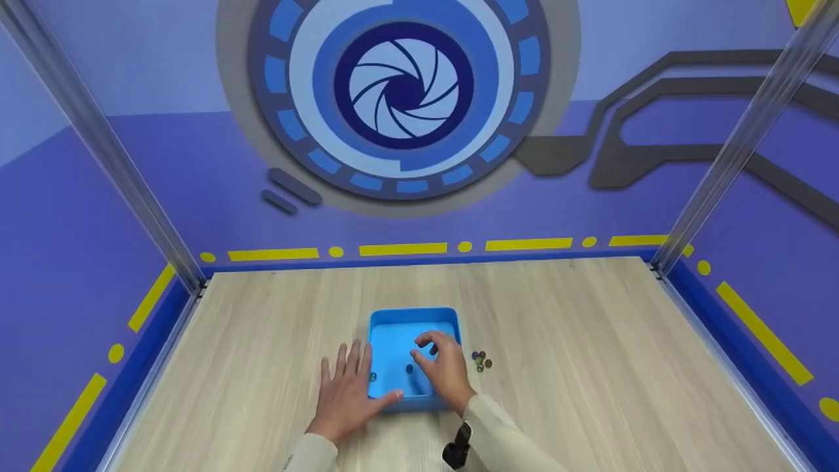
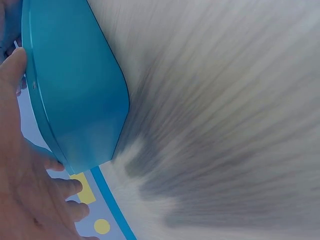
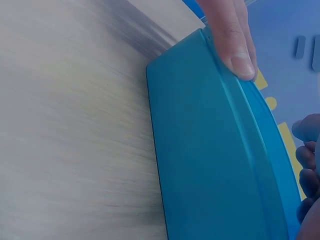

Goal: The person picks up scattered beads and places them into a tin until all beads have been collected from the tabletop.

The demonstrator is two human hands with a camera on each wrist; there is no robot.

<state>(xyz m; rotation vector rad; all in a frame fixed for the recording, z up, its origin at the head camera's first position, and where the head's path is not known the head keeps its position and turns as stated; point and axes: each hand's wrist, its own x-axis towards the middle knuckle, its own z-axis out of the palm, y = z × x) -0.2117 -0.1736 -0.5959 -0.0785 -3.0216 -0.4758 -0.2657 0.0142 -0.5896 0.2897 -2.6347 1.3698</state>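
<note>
A blue rectangular box point(image 1: 414, 405) sits on the table, its top uncovered. My left hand point(image 1: 346, 400) rests against its left side with the fingers spread and straight, and the thumb lies over the near rim. Above the right half of the box is my right hand point(image 1: 447, 370), fingers bent, with a small gap between thumb and index fingertip. A dark marble point(image 1: 409, 368) appears just below that thumb; whether it touches the box floor I cannot tell. Another marble point(image 1: 373, 376) is at the box's left side. The right palm is hidden in the head view.
Several marbles point(image 1: 480, 361) lie in a cluster on the wooden table point(image 1: 577, 367), just right of the box. Blue printed panels point(image 1: 177, 190) wall in the table at the back and both sides, with metal posts point(image 1: 734, 124) at the rear corners.
</note>
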